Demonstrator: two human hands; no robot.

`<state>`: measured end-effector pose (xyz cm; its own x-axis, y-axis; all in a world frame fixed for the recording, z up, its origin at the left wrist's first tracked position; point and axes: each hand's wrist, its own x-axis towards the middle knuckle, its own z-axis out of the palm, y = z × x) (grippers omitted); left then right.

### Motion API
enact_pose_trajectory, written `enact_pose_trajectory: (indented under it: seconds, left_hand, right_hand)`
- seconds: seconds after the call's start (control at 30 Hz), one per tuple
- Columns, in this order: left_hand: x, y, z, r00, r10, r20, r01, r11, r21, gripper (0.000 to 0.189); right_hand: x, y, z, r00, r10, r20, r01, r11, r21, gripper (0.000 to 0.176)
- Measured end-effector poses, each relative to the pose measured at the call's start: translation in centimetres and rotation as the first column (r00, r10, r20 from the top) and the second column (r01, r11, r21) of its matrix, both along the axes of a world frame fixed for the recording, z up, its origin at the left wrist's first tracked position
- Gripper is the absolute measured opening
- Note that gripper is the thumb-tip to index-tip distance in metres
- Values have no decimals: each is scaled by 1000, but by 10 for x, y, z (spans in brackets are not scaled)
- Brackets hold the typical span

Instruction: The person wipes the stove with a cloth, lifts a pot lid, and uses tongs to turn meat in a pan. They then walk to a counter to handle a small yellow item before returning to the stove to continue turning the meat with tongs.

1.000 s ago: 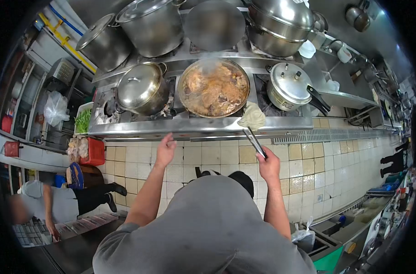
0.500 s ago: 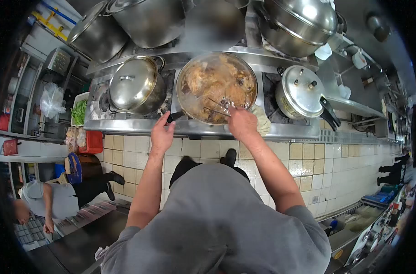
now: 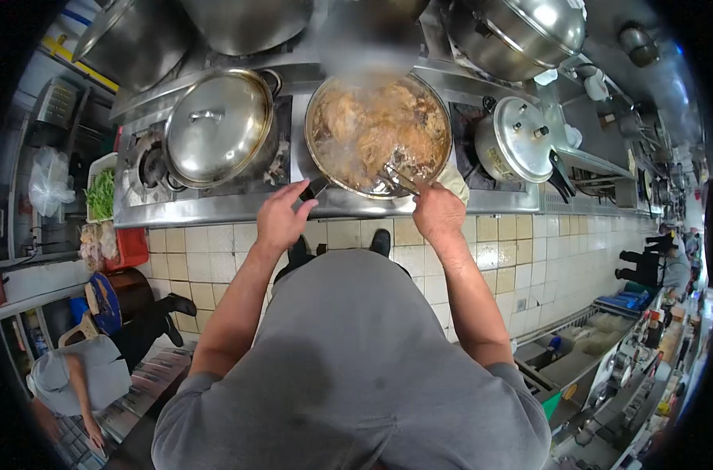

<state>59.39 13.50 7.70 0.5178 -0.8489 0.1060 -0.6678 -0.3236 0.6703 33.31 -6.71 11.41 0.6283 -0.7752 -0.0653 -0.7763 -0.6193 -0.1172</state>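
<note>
wide pan (image 3: 307, 139) of browned meat (image 3: 376, 125) upper centre on the stove, left hand (image 3: 280, 218) curled round its black handle (image 3: 313, 189), right hand (image 3: 439, 213) clamped on tongs (image 3: 397, 178) reaching into the pan's near edge, lidded pot (image 3: 215, 125) left, pressure cooker (image 3: 515, 139) right

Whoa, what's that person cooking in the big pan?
Someone in a grey shirt stands at a steel stove. Their right hand holds metal tongs, with the tips in a wide, steaming pan full of brown food. Their left hand grips the pan handle. I can't tell what the food is. A lidded pot sits to the left of the pan and a pressure cooker to the right.
</note>
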Motion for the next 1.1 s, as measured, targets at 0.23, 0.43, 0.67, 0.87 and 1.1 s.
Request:
enact_pose_trajectory:
  seconds: [0.23,0.43,0.67,0.87,1.1]
  left_hand:
    - [9,4,-2,999,-33,-14,33,999,0,47]
    - [4,4,1,998,12,-69,-13,1000,-17,45]
    - [1,6,4,997,34,-68,-35,999,-19,44]
    - [-3,3,4,993,48,-106,-53,998,-44,44]
    - [0,-2,2,998,34,-50,-34,999,-5,47]
  right_hand:
    - [-1,18,2,986,-137,91,135,991,23,41]
    - [32,8,1,975,1,223,12,999,-53,36]
    - [36,-12,6,1000,10,29,-10,1000,8,34]
    - [12,-16,0,995,-16,94,17,1000,-10,34]
    - [12,-20,13,1000,19,-1,-19,1000,-4,28]
